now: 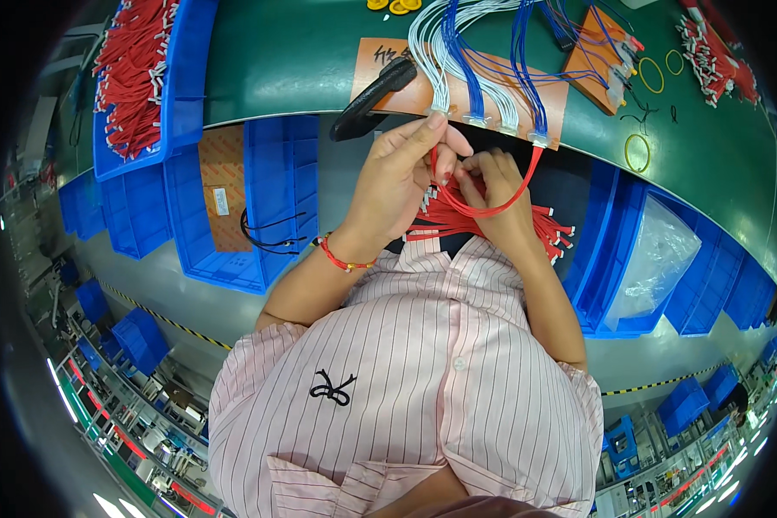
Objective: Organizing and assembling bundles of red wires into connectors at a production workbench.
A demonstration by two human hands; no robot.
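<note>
My left hand [401, 168] is closed at the table's front edge, thumb and fingers pinching one end of a red cable [501, 207] below a row of white wires [440, 78]. The cable hangs in a loop past my right hand, and its other end meets a white connector [540, 140] under blue wires [527, 69]. My right hand [496, 181] is curled beside the left, fingers bent together; whatever they grip is hidden. A bundle of red cables [445, 220] with white ends lies on my lap, beneath both hands.
An orange board [371, 82] with a black handle-like piece [375, 99] lies at the table edge. A blue bin of red cables [134, 78] stands left. On the green table [293, 60] to the right are an orange block [591, 65], yellow bands [637, 153] and more red cables [716, 65].
</note>
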